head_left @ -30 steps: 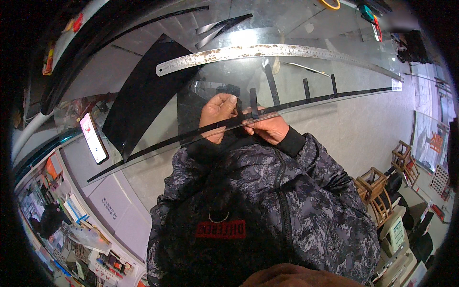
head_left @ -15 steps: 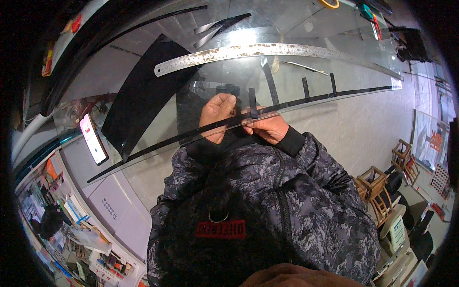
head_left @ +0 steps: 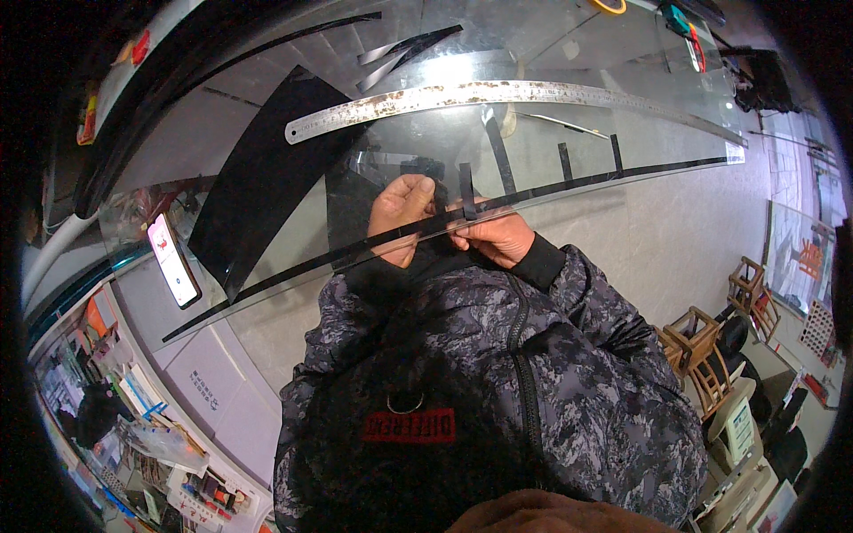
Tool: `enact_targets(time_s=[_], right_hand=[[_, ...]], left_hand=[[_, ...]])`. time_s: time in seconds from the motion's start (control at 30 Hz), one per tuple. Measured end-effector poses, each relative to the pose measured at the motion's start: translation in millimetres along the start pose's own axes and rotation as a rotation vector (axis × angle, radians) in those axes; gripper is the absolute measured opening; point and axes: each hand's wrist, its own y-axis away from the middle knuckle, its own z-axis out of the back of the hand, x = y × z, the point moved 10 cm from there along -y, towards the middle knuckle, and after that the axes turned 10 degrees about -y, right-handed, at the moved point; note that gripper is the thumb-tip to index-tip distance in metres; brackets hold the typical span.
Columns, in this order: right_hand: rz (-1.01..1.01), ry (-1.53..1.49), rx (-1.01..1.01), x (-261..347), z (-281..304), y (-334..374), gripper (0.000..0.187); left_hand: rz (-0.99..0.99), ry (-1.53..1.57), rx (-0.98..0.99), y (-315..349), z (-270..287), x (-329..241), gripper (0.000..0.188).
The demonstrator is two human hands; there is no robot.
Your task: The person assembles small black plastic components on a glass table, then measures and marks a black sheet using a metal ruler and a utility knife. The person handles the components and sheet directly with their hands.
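Observation:
My left hand is closed, its thumb pressed along the curled fingers. My right hand is beside it on the right, its fingers pinched together. Whatever either hand pinches is dark or hidden, and I cannot make it out. A long narrow black strip runs along the near edge of the glass sheet and crosses in front of both hands. Close to my right fingers, a short black strip lies across the long one. More short black strips stick up from it farther right.
A rusty steel ruler lies across the glass beyond my hands. On the left are a wide black sheet and a lit phone. Thin black offcuts lie at the far side. Wooden stools stand at the right.
Both hands keep nearly the same place and grip. The whole view shifts only very slightly.

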Motion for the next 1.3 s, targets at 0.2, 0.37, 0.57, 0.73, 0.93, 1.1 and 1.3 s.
enact_targets(time_s=[0.2,0.37,0.57,0.73,0.93,1.1,1.3], right_hand=[[-0.020,-0.028,-0.030,-2,4,1,0.029],[-0.010,-0.019,-0.015,-2,3,-1,0.030],[-0.015,-0.016,0.012,-1,2,-2,0.029],[-0.001,0.014,0.020,0,1,-3,0.030],[0.000,0.018,0.003,-2,2,-2,0.026],[0.001,0.013,0.018,-2,2,-3,0.030],[-0.010,0.030,0.021,-3,5,-3,0.031]], left_hand=[[-0.017,0.012,0.013,1,-2,-5,0.018],[-0.031,0.050,0.024,1,-3,-3,0.019],[-0.019,0.025,0.030,-1,3,-3,0.018],[-0.015,-0.016,0.027,4,-6,-11,0.022],[-0.028,-0.057,0.017,7,-7,-16,0.021],[-0.012,-0.061,0.004,4,-1,-11,0.020],[-0.018,-0.039,0.035,3,3,-8,0.020]])
